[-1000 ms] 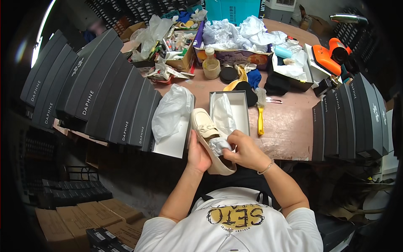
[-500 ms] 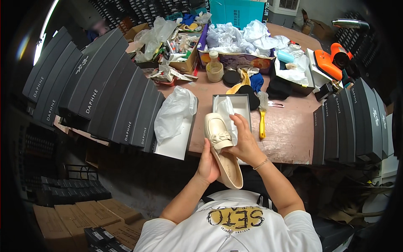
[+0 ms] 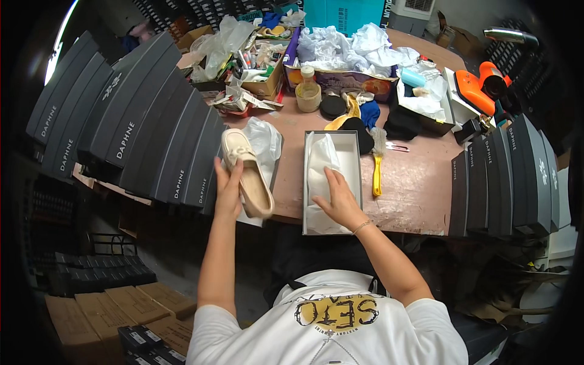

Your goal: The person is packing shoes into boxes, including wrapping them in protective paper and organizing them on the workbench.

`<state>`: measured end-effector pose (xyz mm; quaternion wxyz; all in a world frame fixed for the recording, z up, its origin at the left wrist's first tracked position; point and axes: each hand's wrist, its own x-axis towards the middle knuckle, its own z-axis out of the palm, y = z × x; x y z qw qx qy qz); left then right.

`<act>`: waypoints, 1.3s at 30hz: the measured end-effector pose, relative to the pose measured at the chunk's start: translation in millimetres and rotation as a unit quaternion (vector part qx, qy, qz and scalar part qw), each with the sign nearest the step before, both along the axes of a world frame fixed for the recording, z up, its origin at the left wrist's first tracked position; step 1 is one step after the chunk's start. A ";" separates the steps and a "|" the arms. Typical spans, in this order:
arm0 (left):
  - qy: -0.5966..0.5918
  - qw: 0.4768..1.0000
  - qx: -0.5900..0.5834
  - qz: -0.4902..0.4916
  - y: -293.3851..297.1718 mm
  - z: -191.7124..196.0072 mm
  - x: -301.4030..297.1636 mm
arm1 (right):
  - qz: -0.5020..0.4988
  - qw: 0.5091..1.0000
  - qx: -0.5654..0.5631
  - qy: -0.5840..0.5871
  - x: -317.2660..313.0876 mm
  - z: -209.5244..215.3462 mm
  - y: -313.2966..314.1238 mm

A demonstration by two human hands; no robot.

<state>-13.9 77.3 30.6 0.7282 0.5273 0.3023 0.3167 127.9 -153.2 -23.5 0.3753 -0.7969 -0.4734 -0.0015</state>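
Note:
My left hand [image 3: 229,191] grips a cream loafer [image 3: 252,176] with a bow on its front, toe pointing away from me. The shoe hangs over an open box part with crumpled white plastic [image 3: 263,141], partly hiding it. To the right, an open grey shoebox with a white inside [image 3: 347,159] lies on the table. White tissue paper [image 3: 320,159] lines its left side. My right hand [image 3: 338,198] is over this box with fingers spread, holding nothing; whether the fingertips touch the paper I cannot tell.
Dark grey shoeboxes [image 3: 143,115] stand in a row at left, more [image 3: 508,176] at right. A yellow-handled brush [image 3: 378,167] lies right of the open box. Farther back are a glue bottle [image 3: 308,94], a carton of crumpled paper [image 3: 340,79] and an orange tool [image 3: 477,91].
The loafer has gone left in my left hand, away from the middle. My right hand has let go of it and now spreads over the open shoebox.

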 end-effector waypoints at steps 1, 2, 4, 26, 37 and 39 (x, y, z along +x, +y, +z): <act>0.126 0.974 0.167 0.086 12.0 -1.4 4.4 | -0.006 0.995 -0.080 0.054 0.2 -8.9 -2.5; 0.080 0.978 0.181 0.060 10.0 -5.0 6.2 | -0.012 0.981 -0.159 0.108 -0.2 -16.6 -4.7; -0.002 0.983 0.177 -0.054 -17.1 -5.1 17.0 | -0.047 0.980 -0.153 0.116 -1.7 -41.6 0.1; -0.166 0.936 -0.294 0.098 -57.8 -8.9 -8.3 | 0.113 0.835 0.112 0.527 -16.2 59.0 -48.2; -0.034 0.981 -0.191 0.030 -120.4 -2.2 -74.3 | 0.261 0.798 0.035 0.543 -115.0 1.8 -32.9; -0.001 0.995 -0.099 0.018 -123.8 10.1 -72.0 | 0.260 0.789 0.012 0.556 -112.9 0.2 -32.3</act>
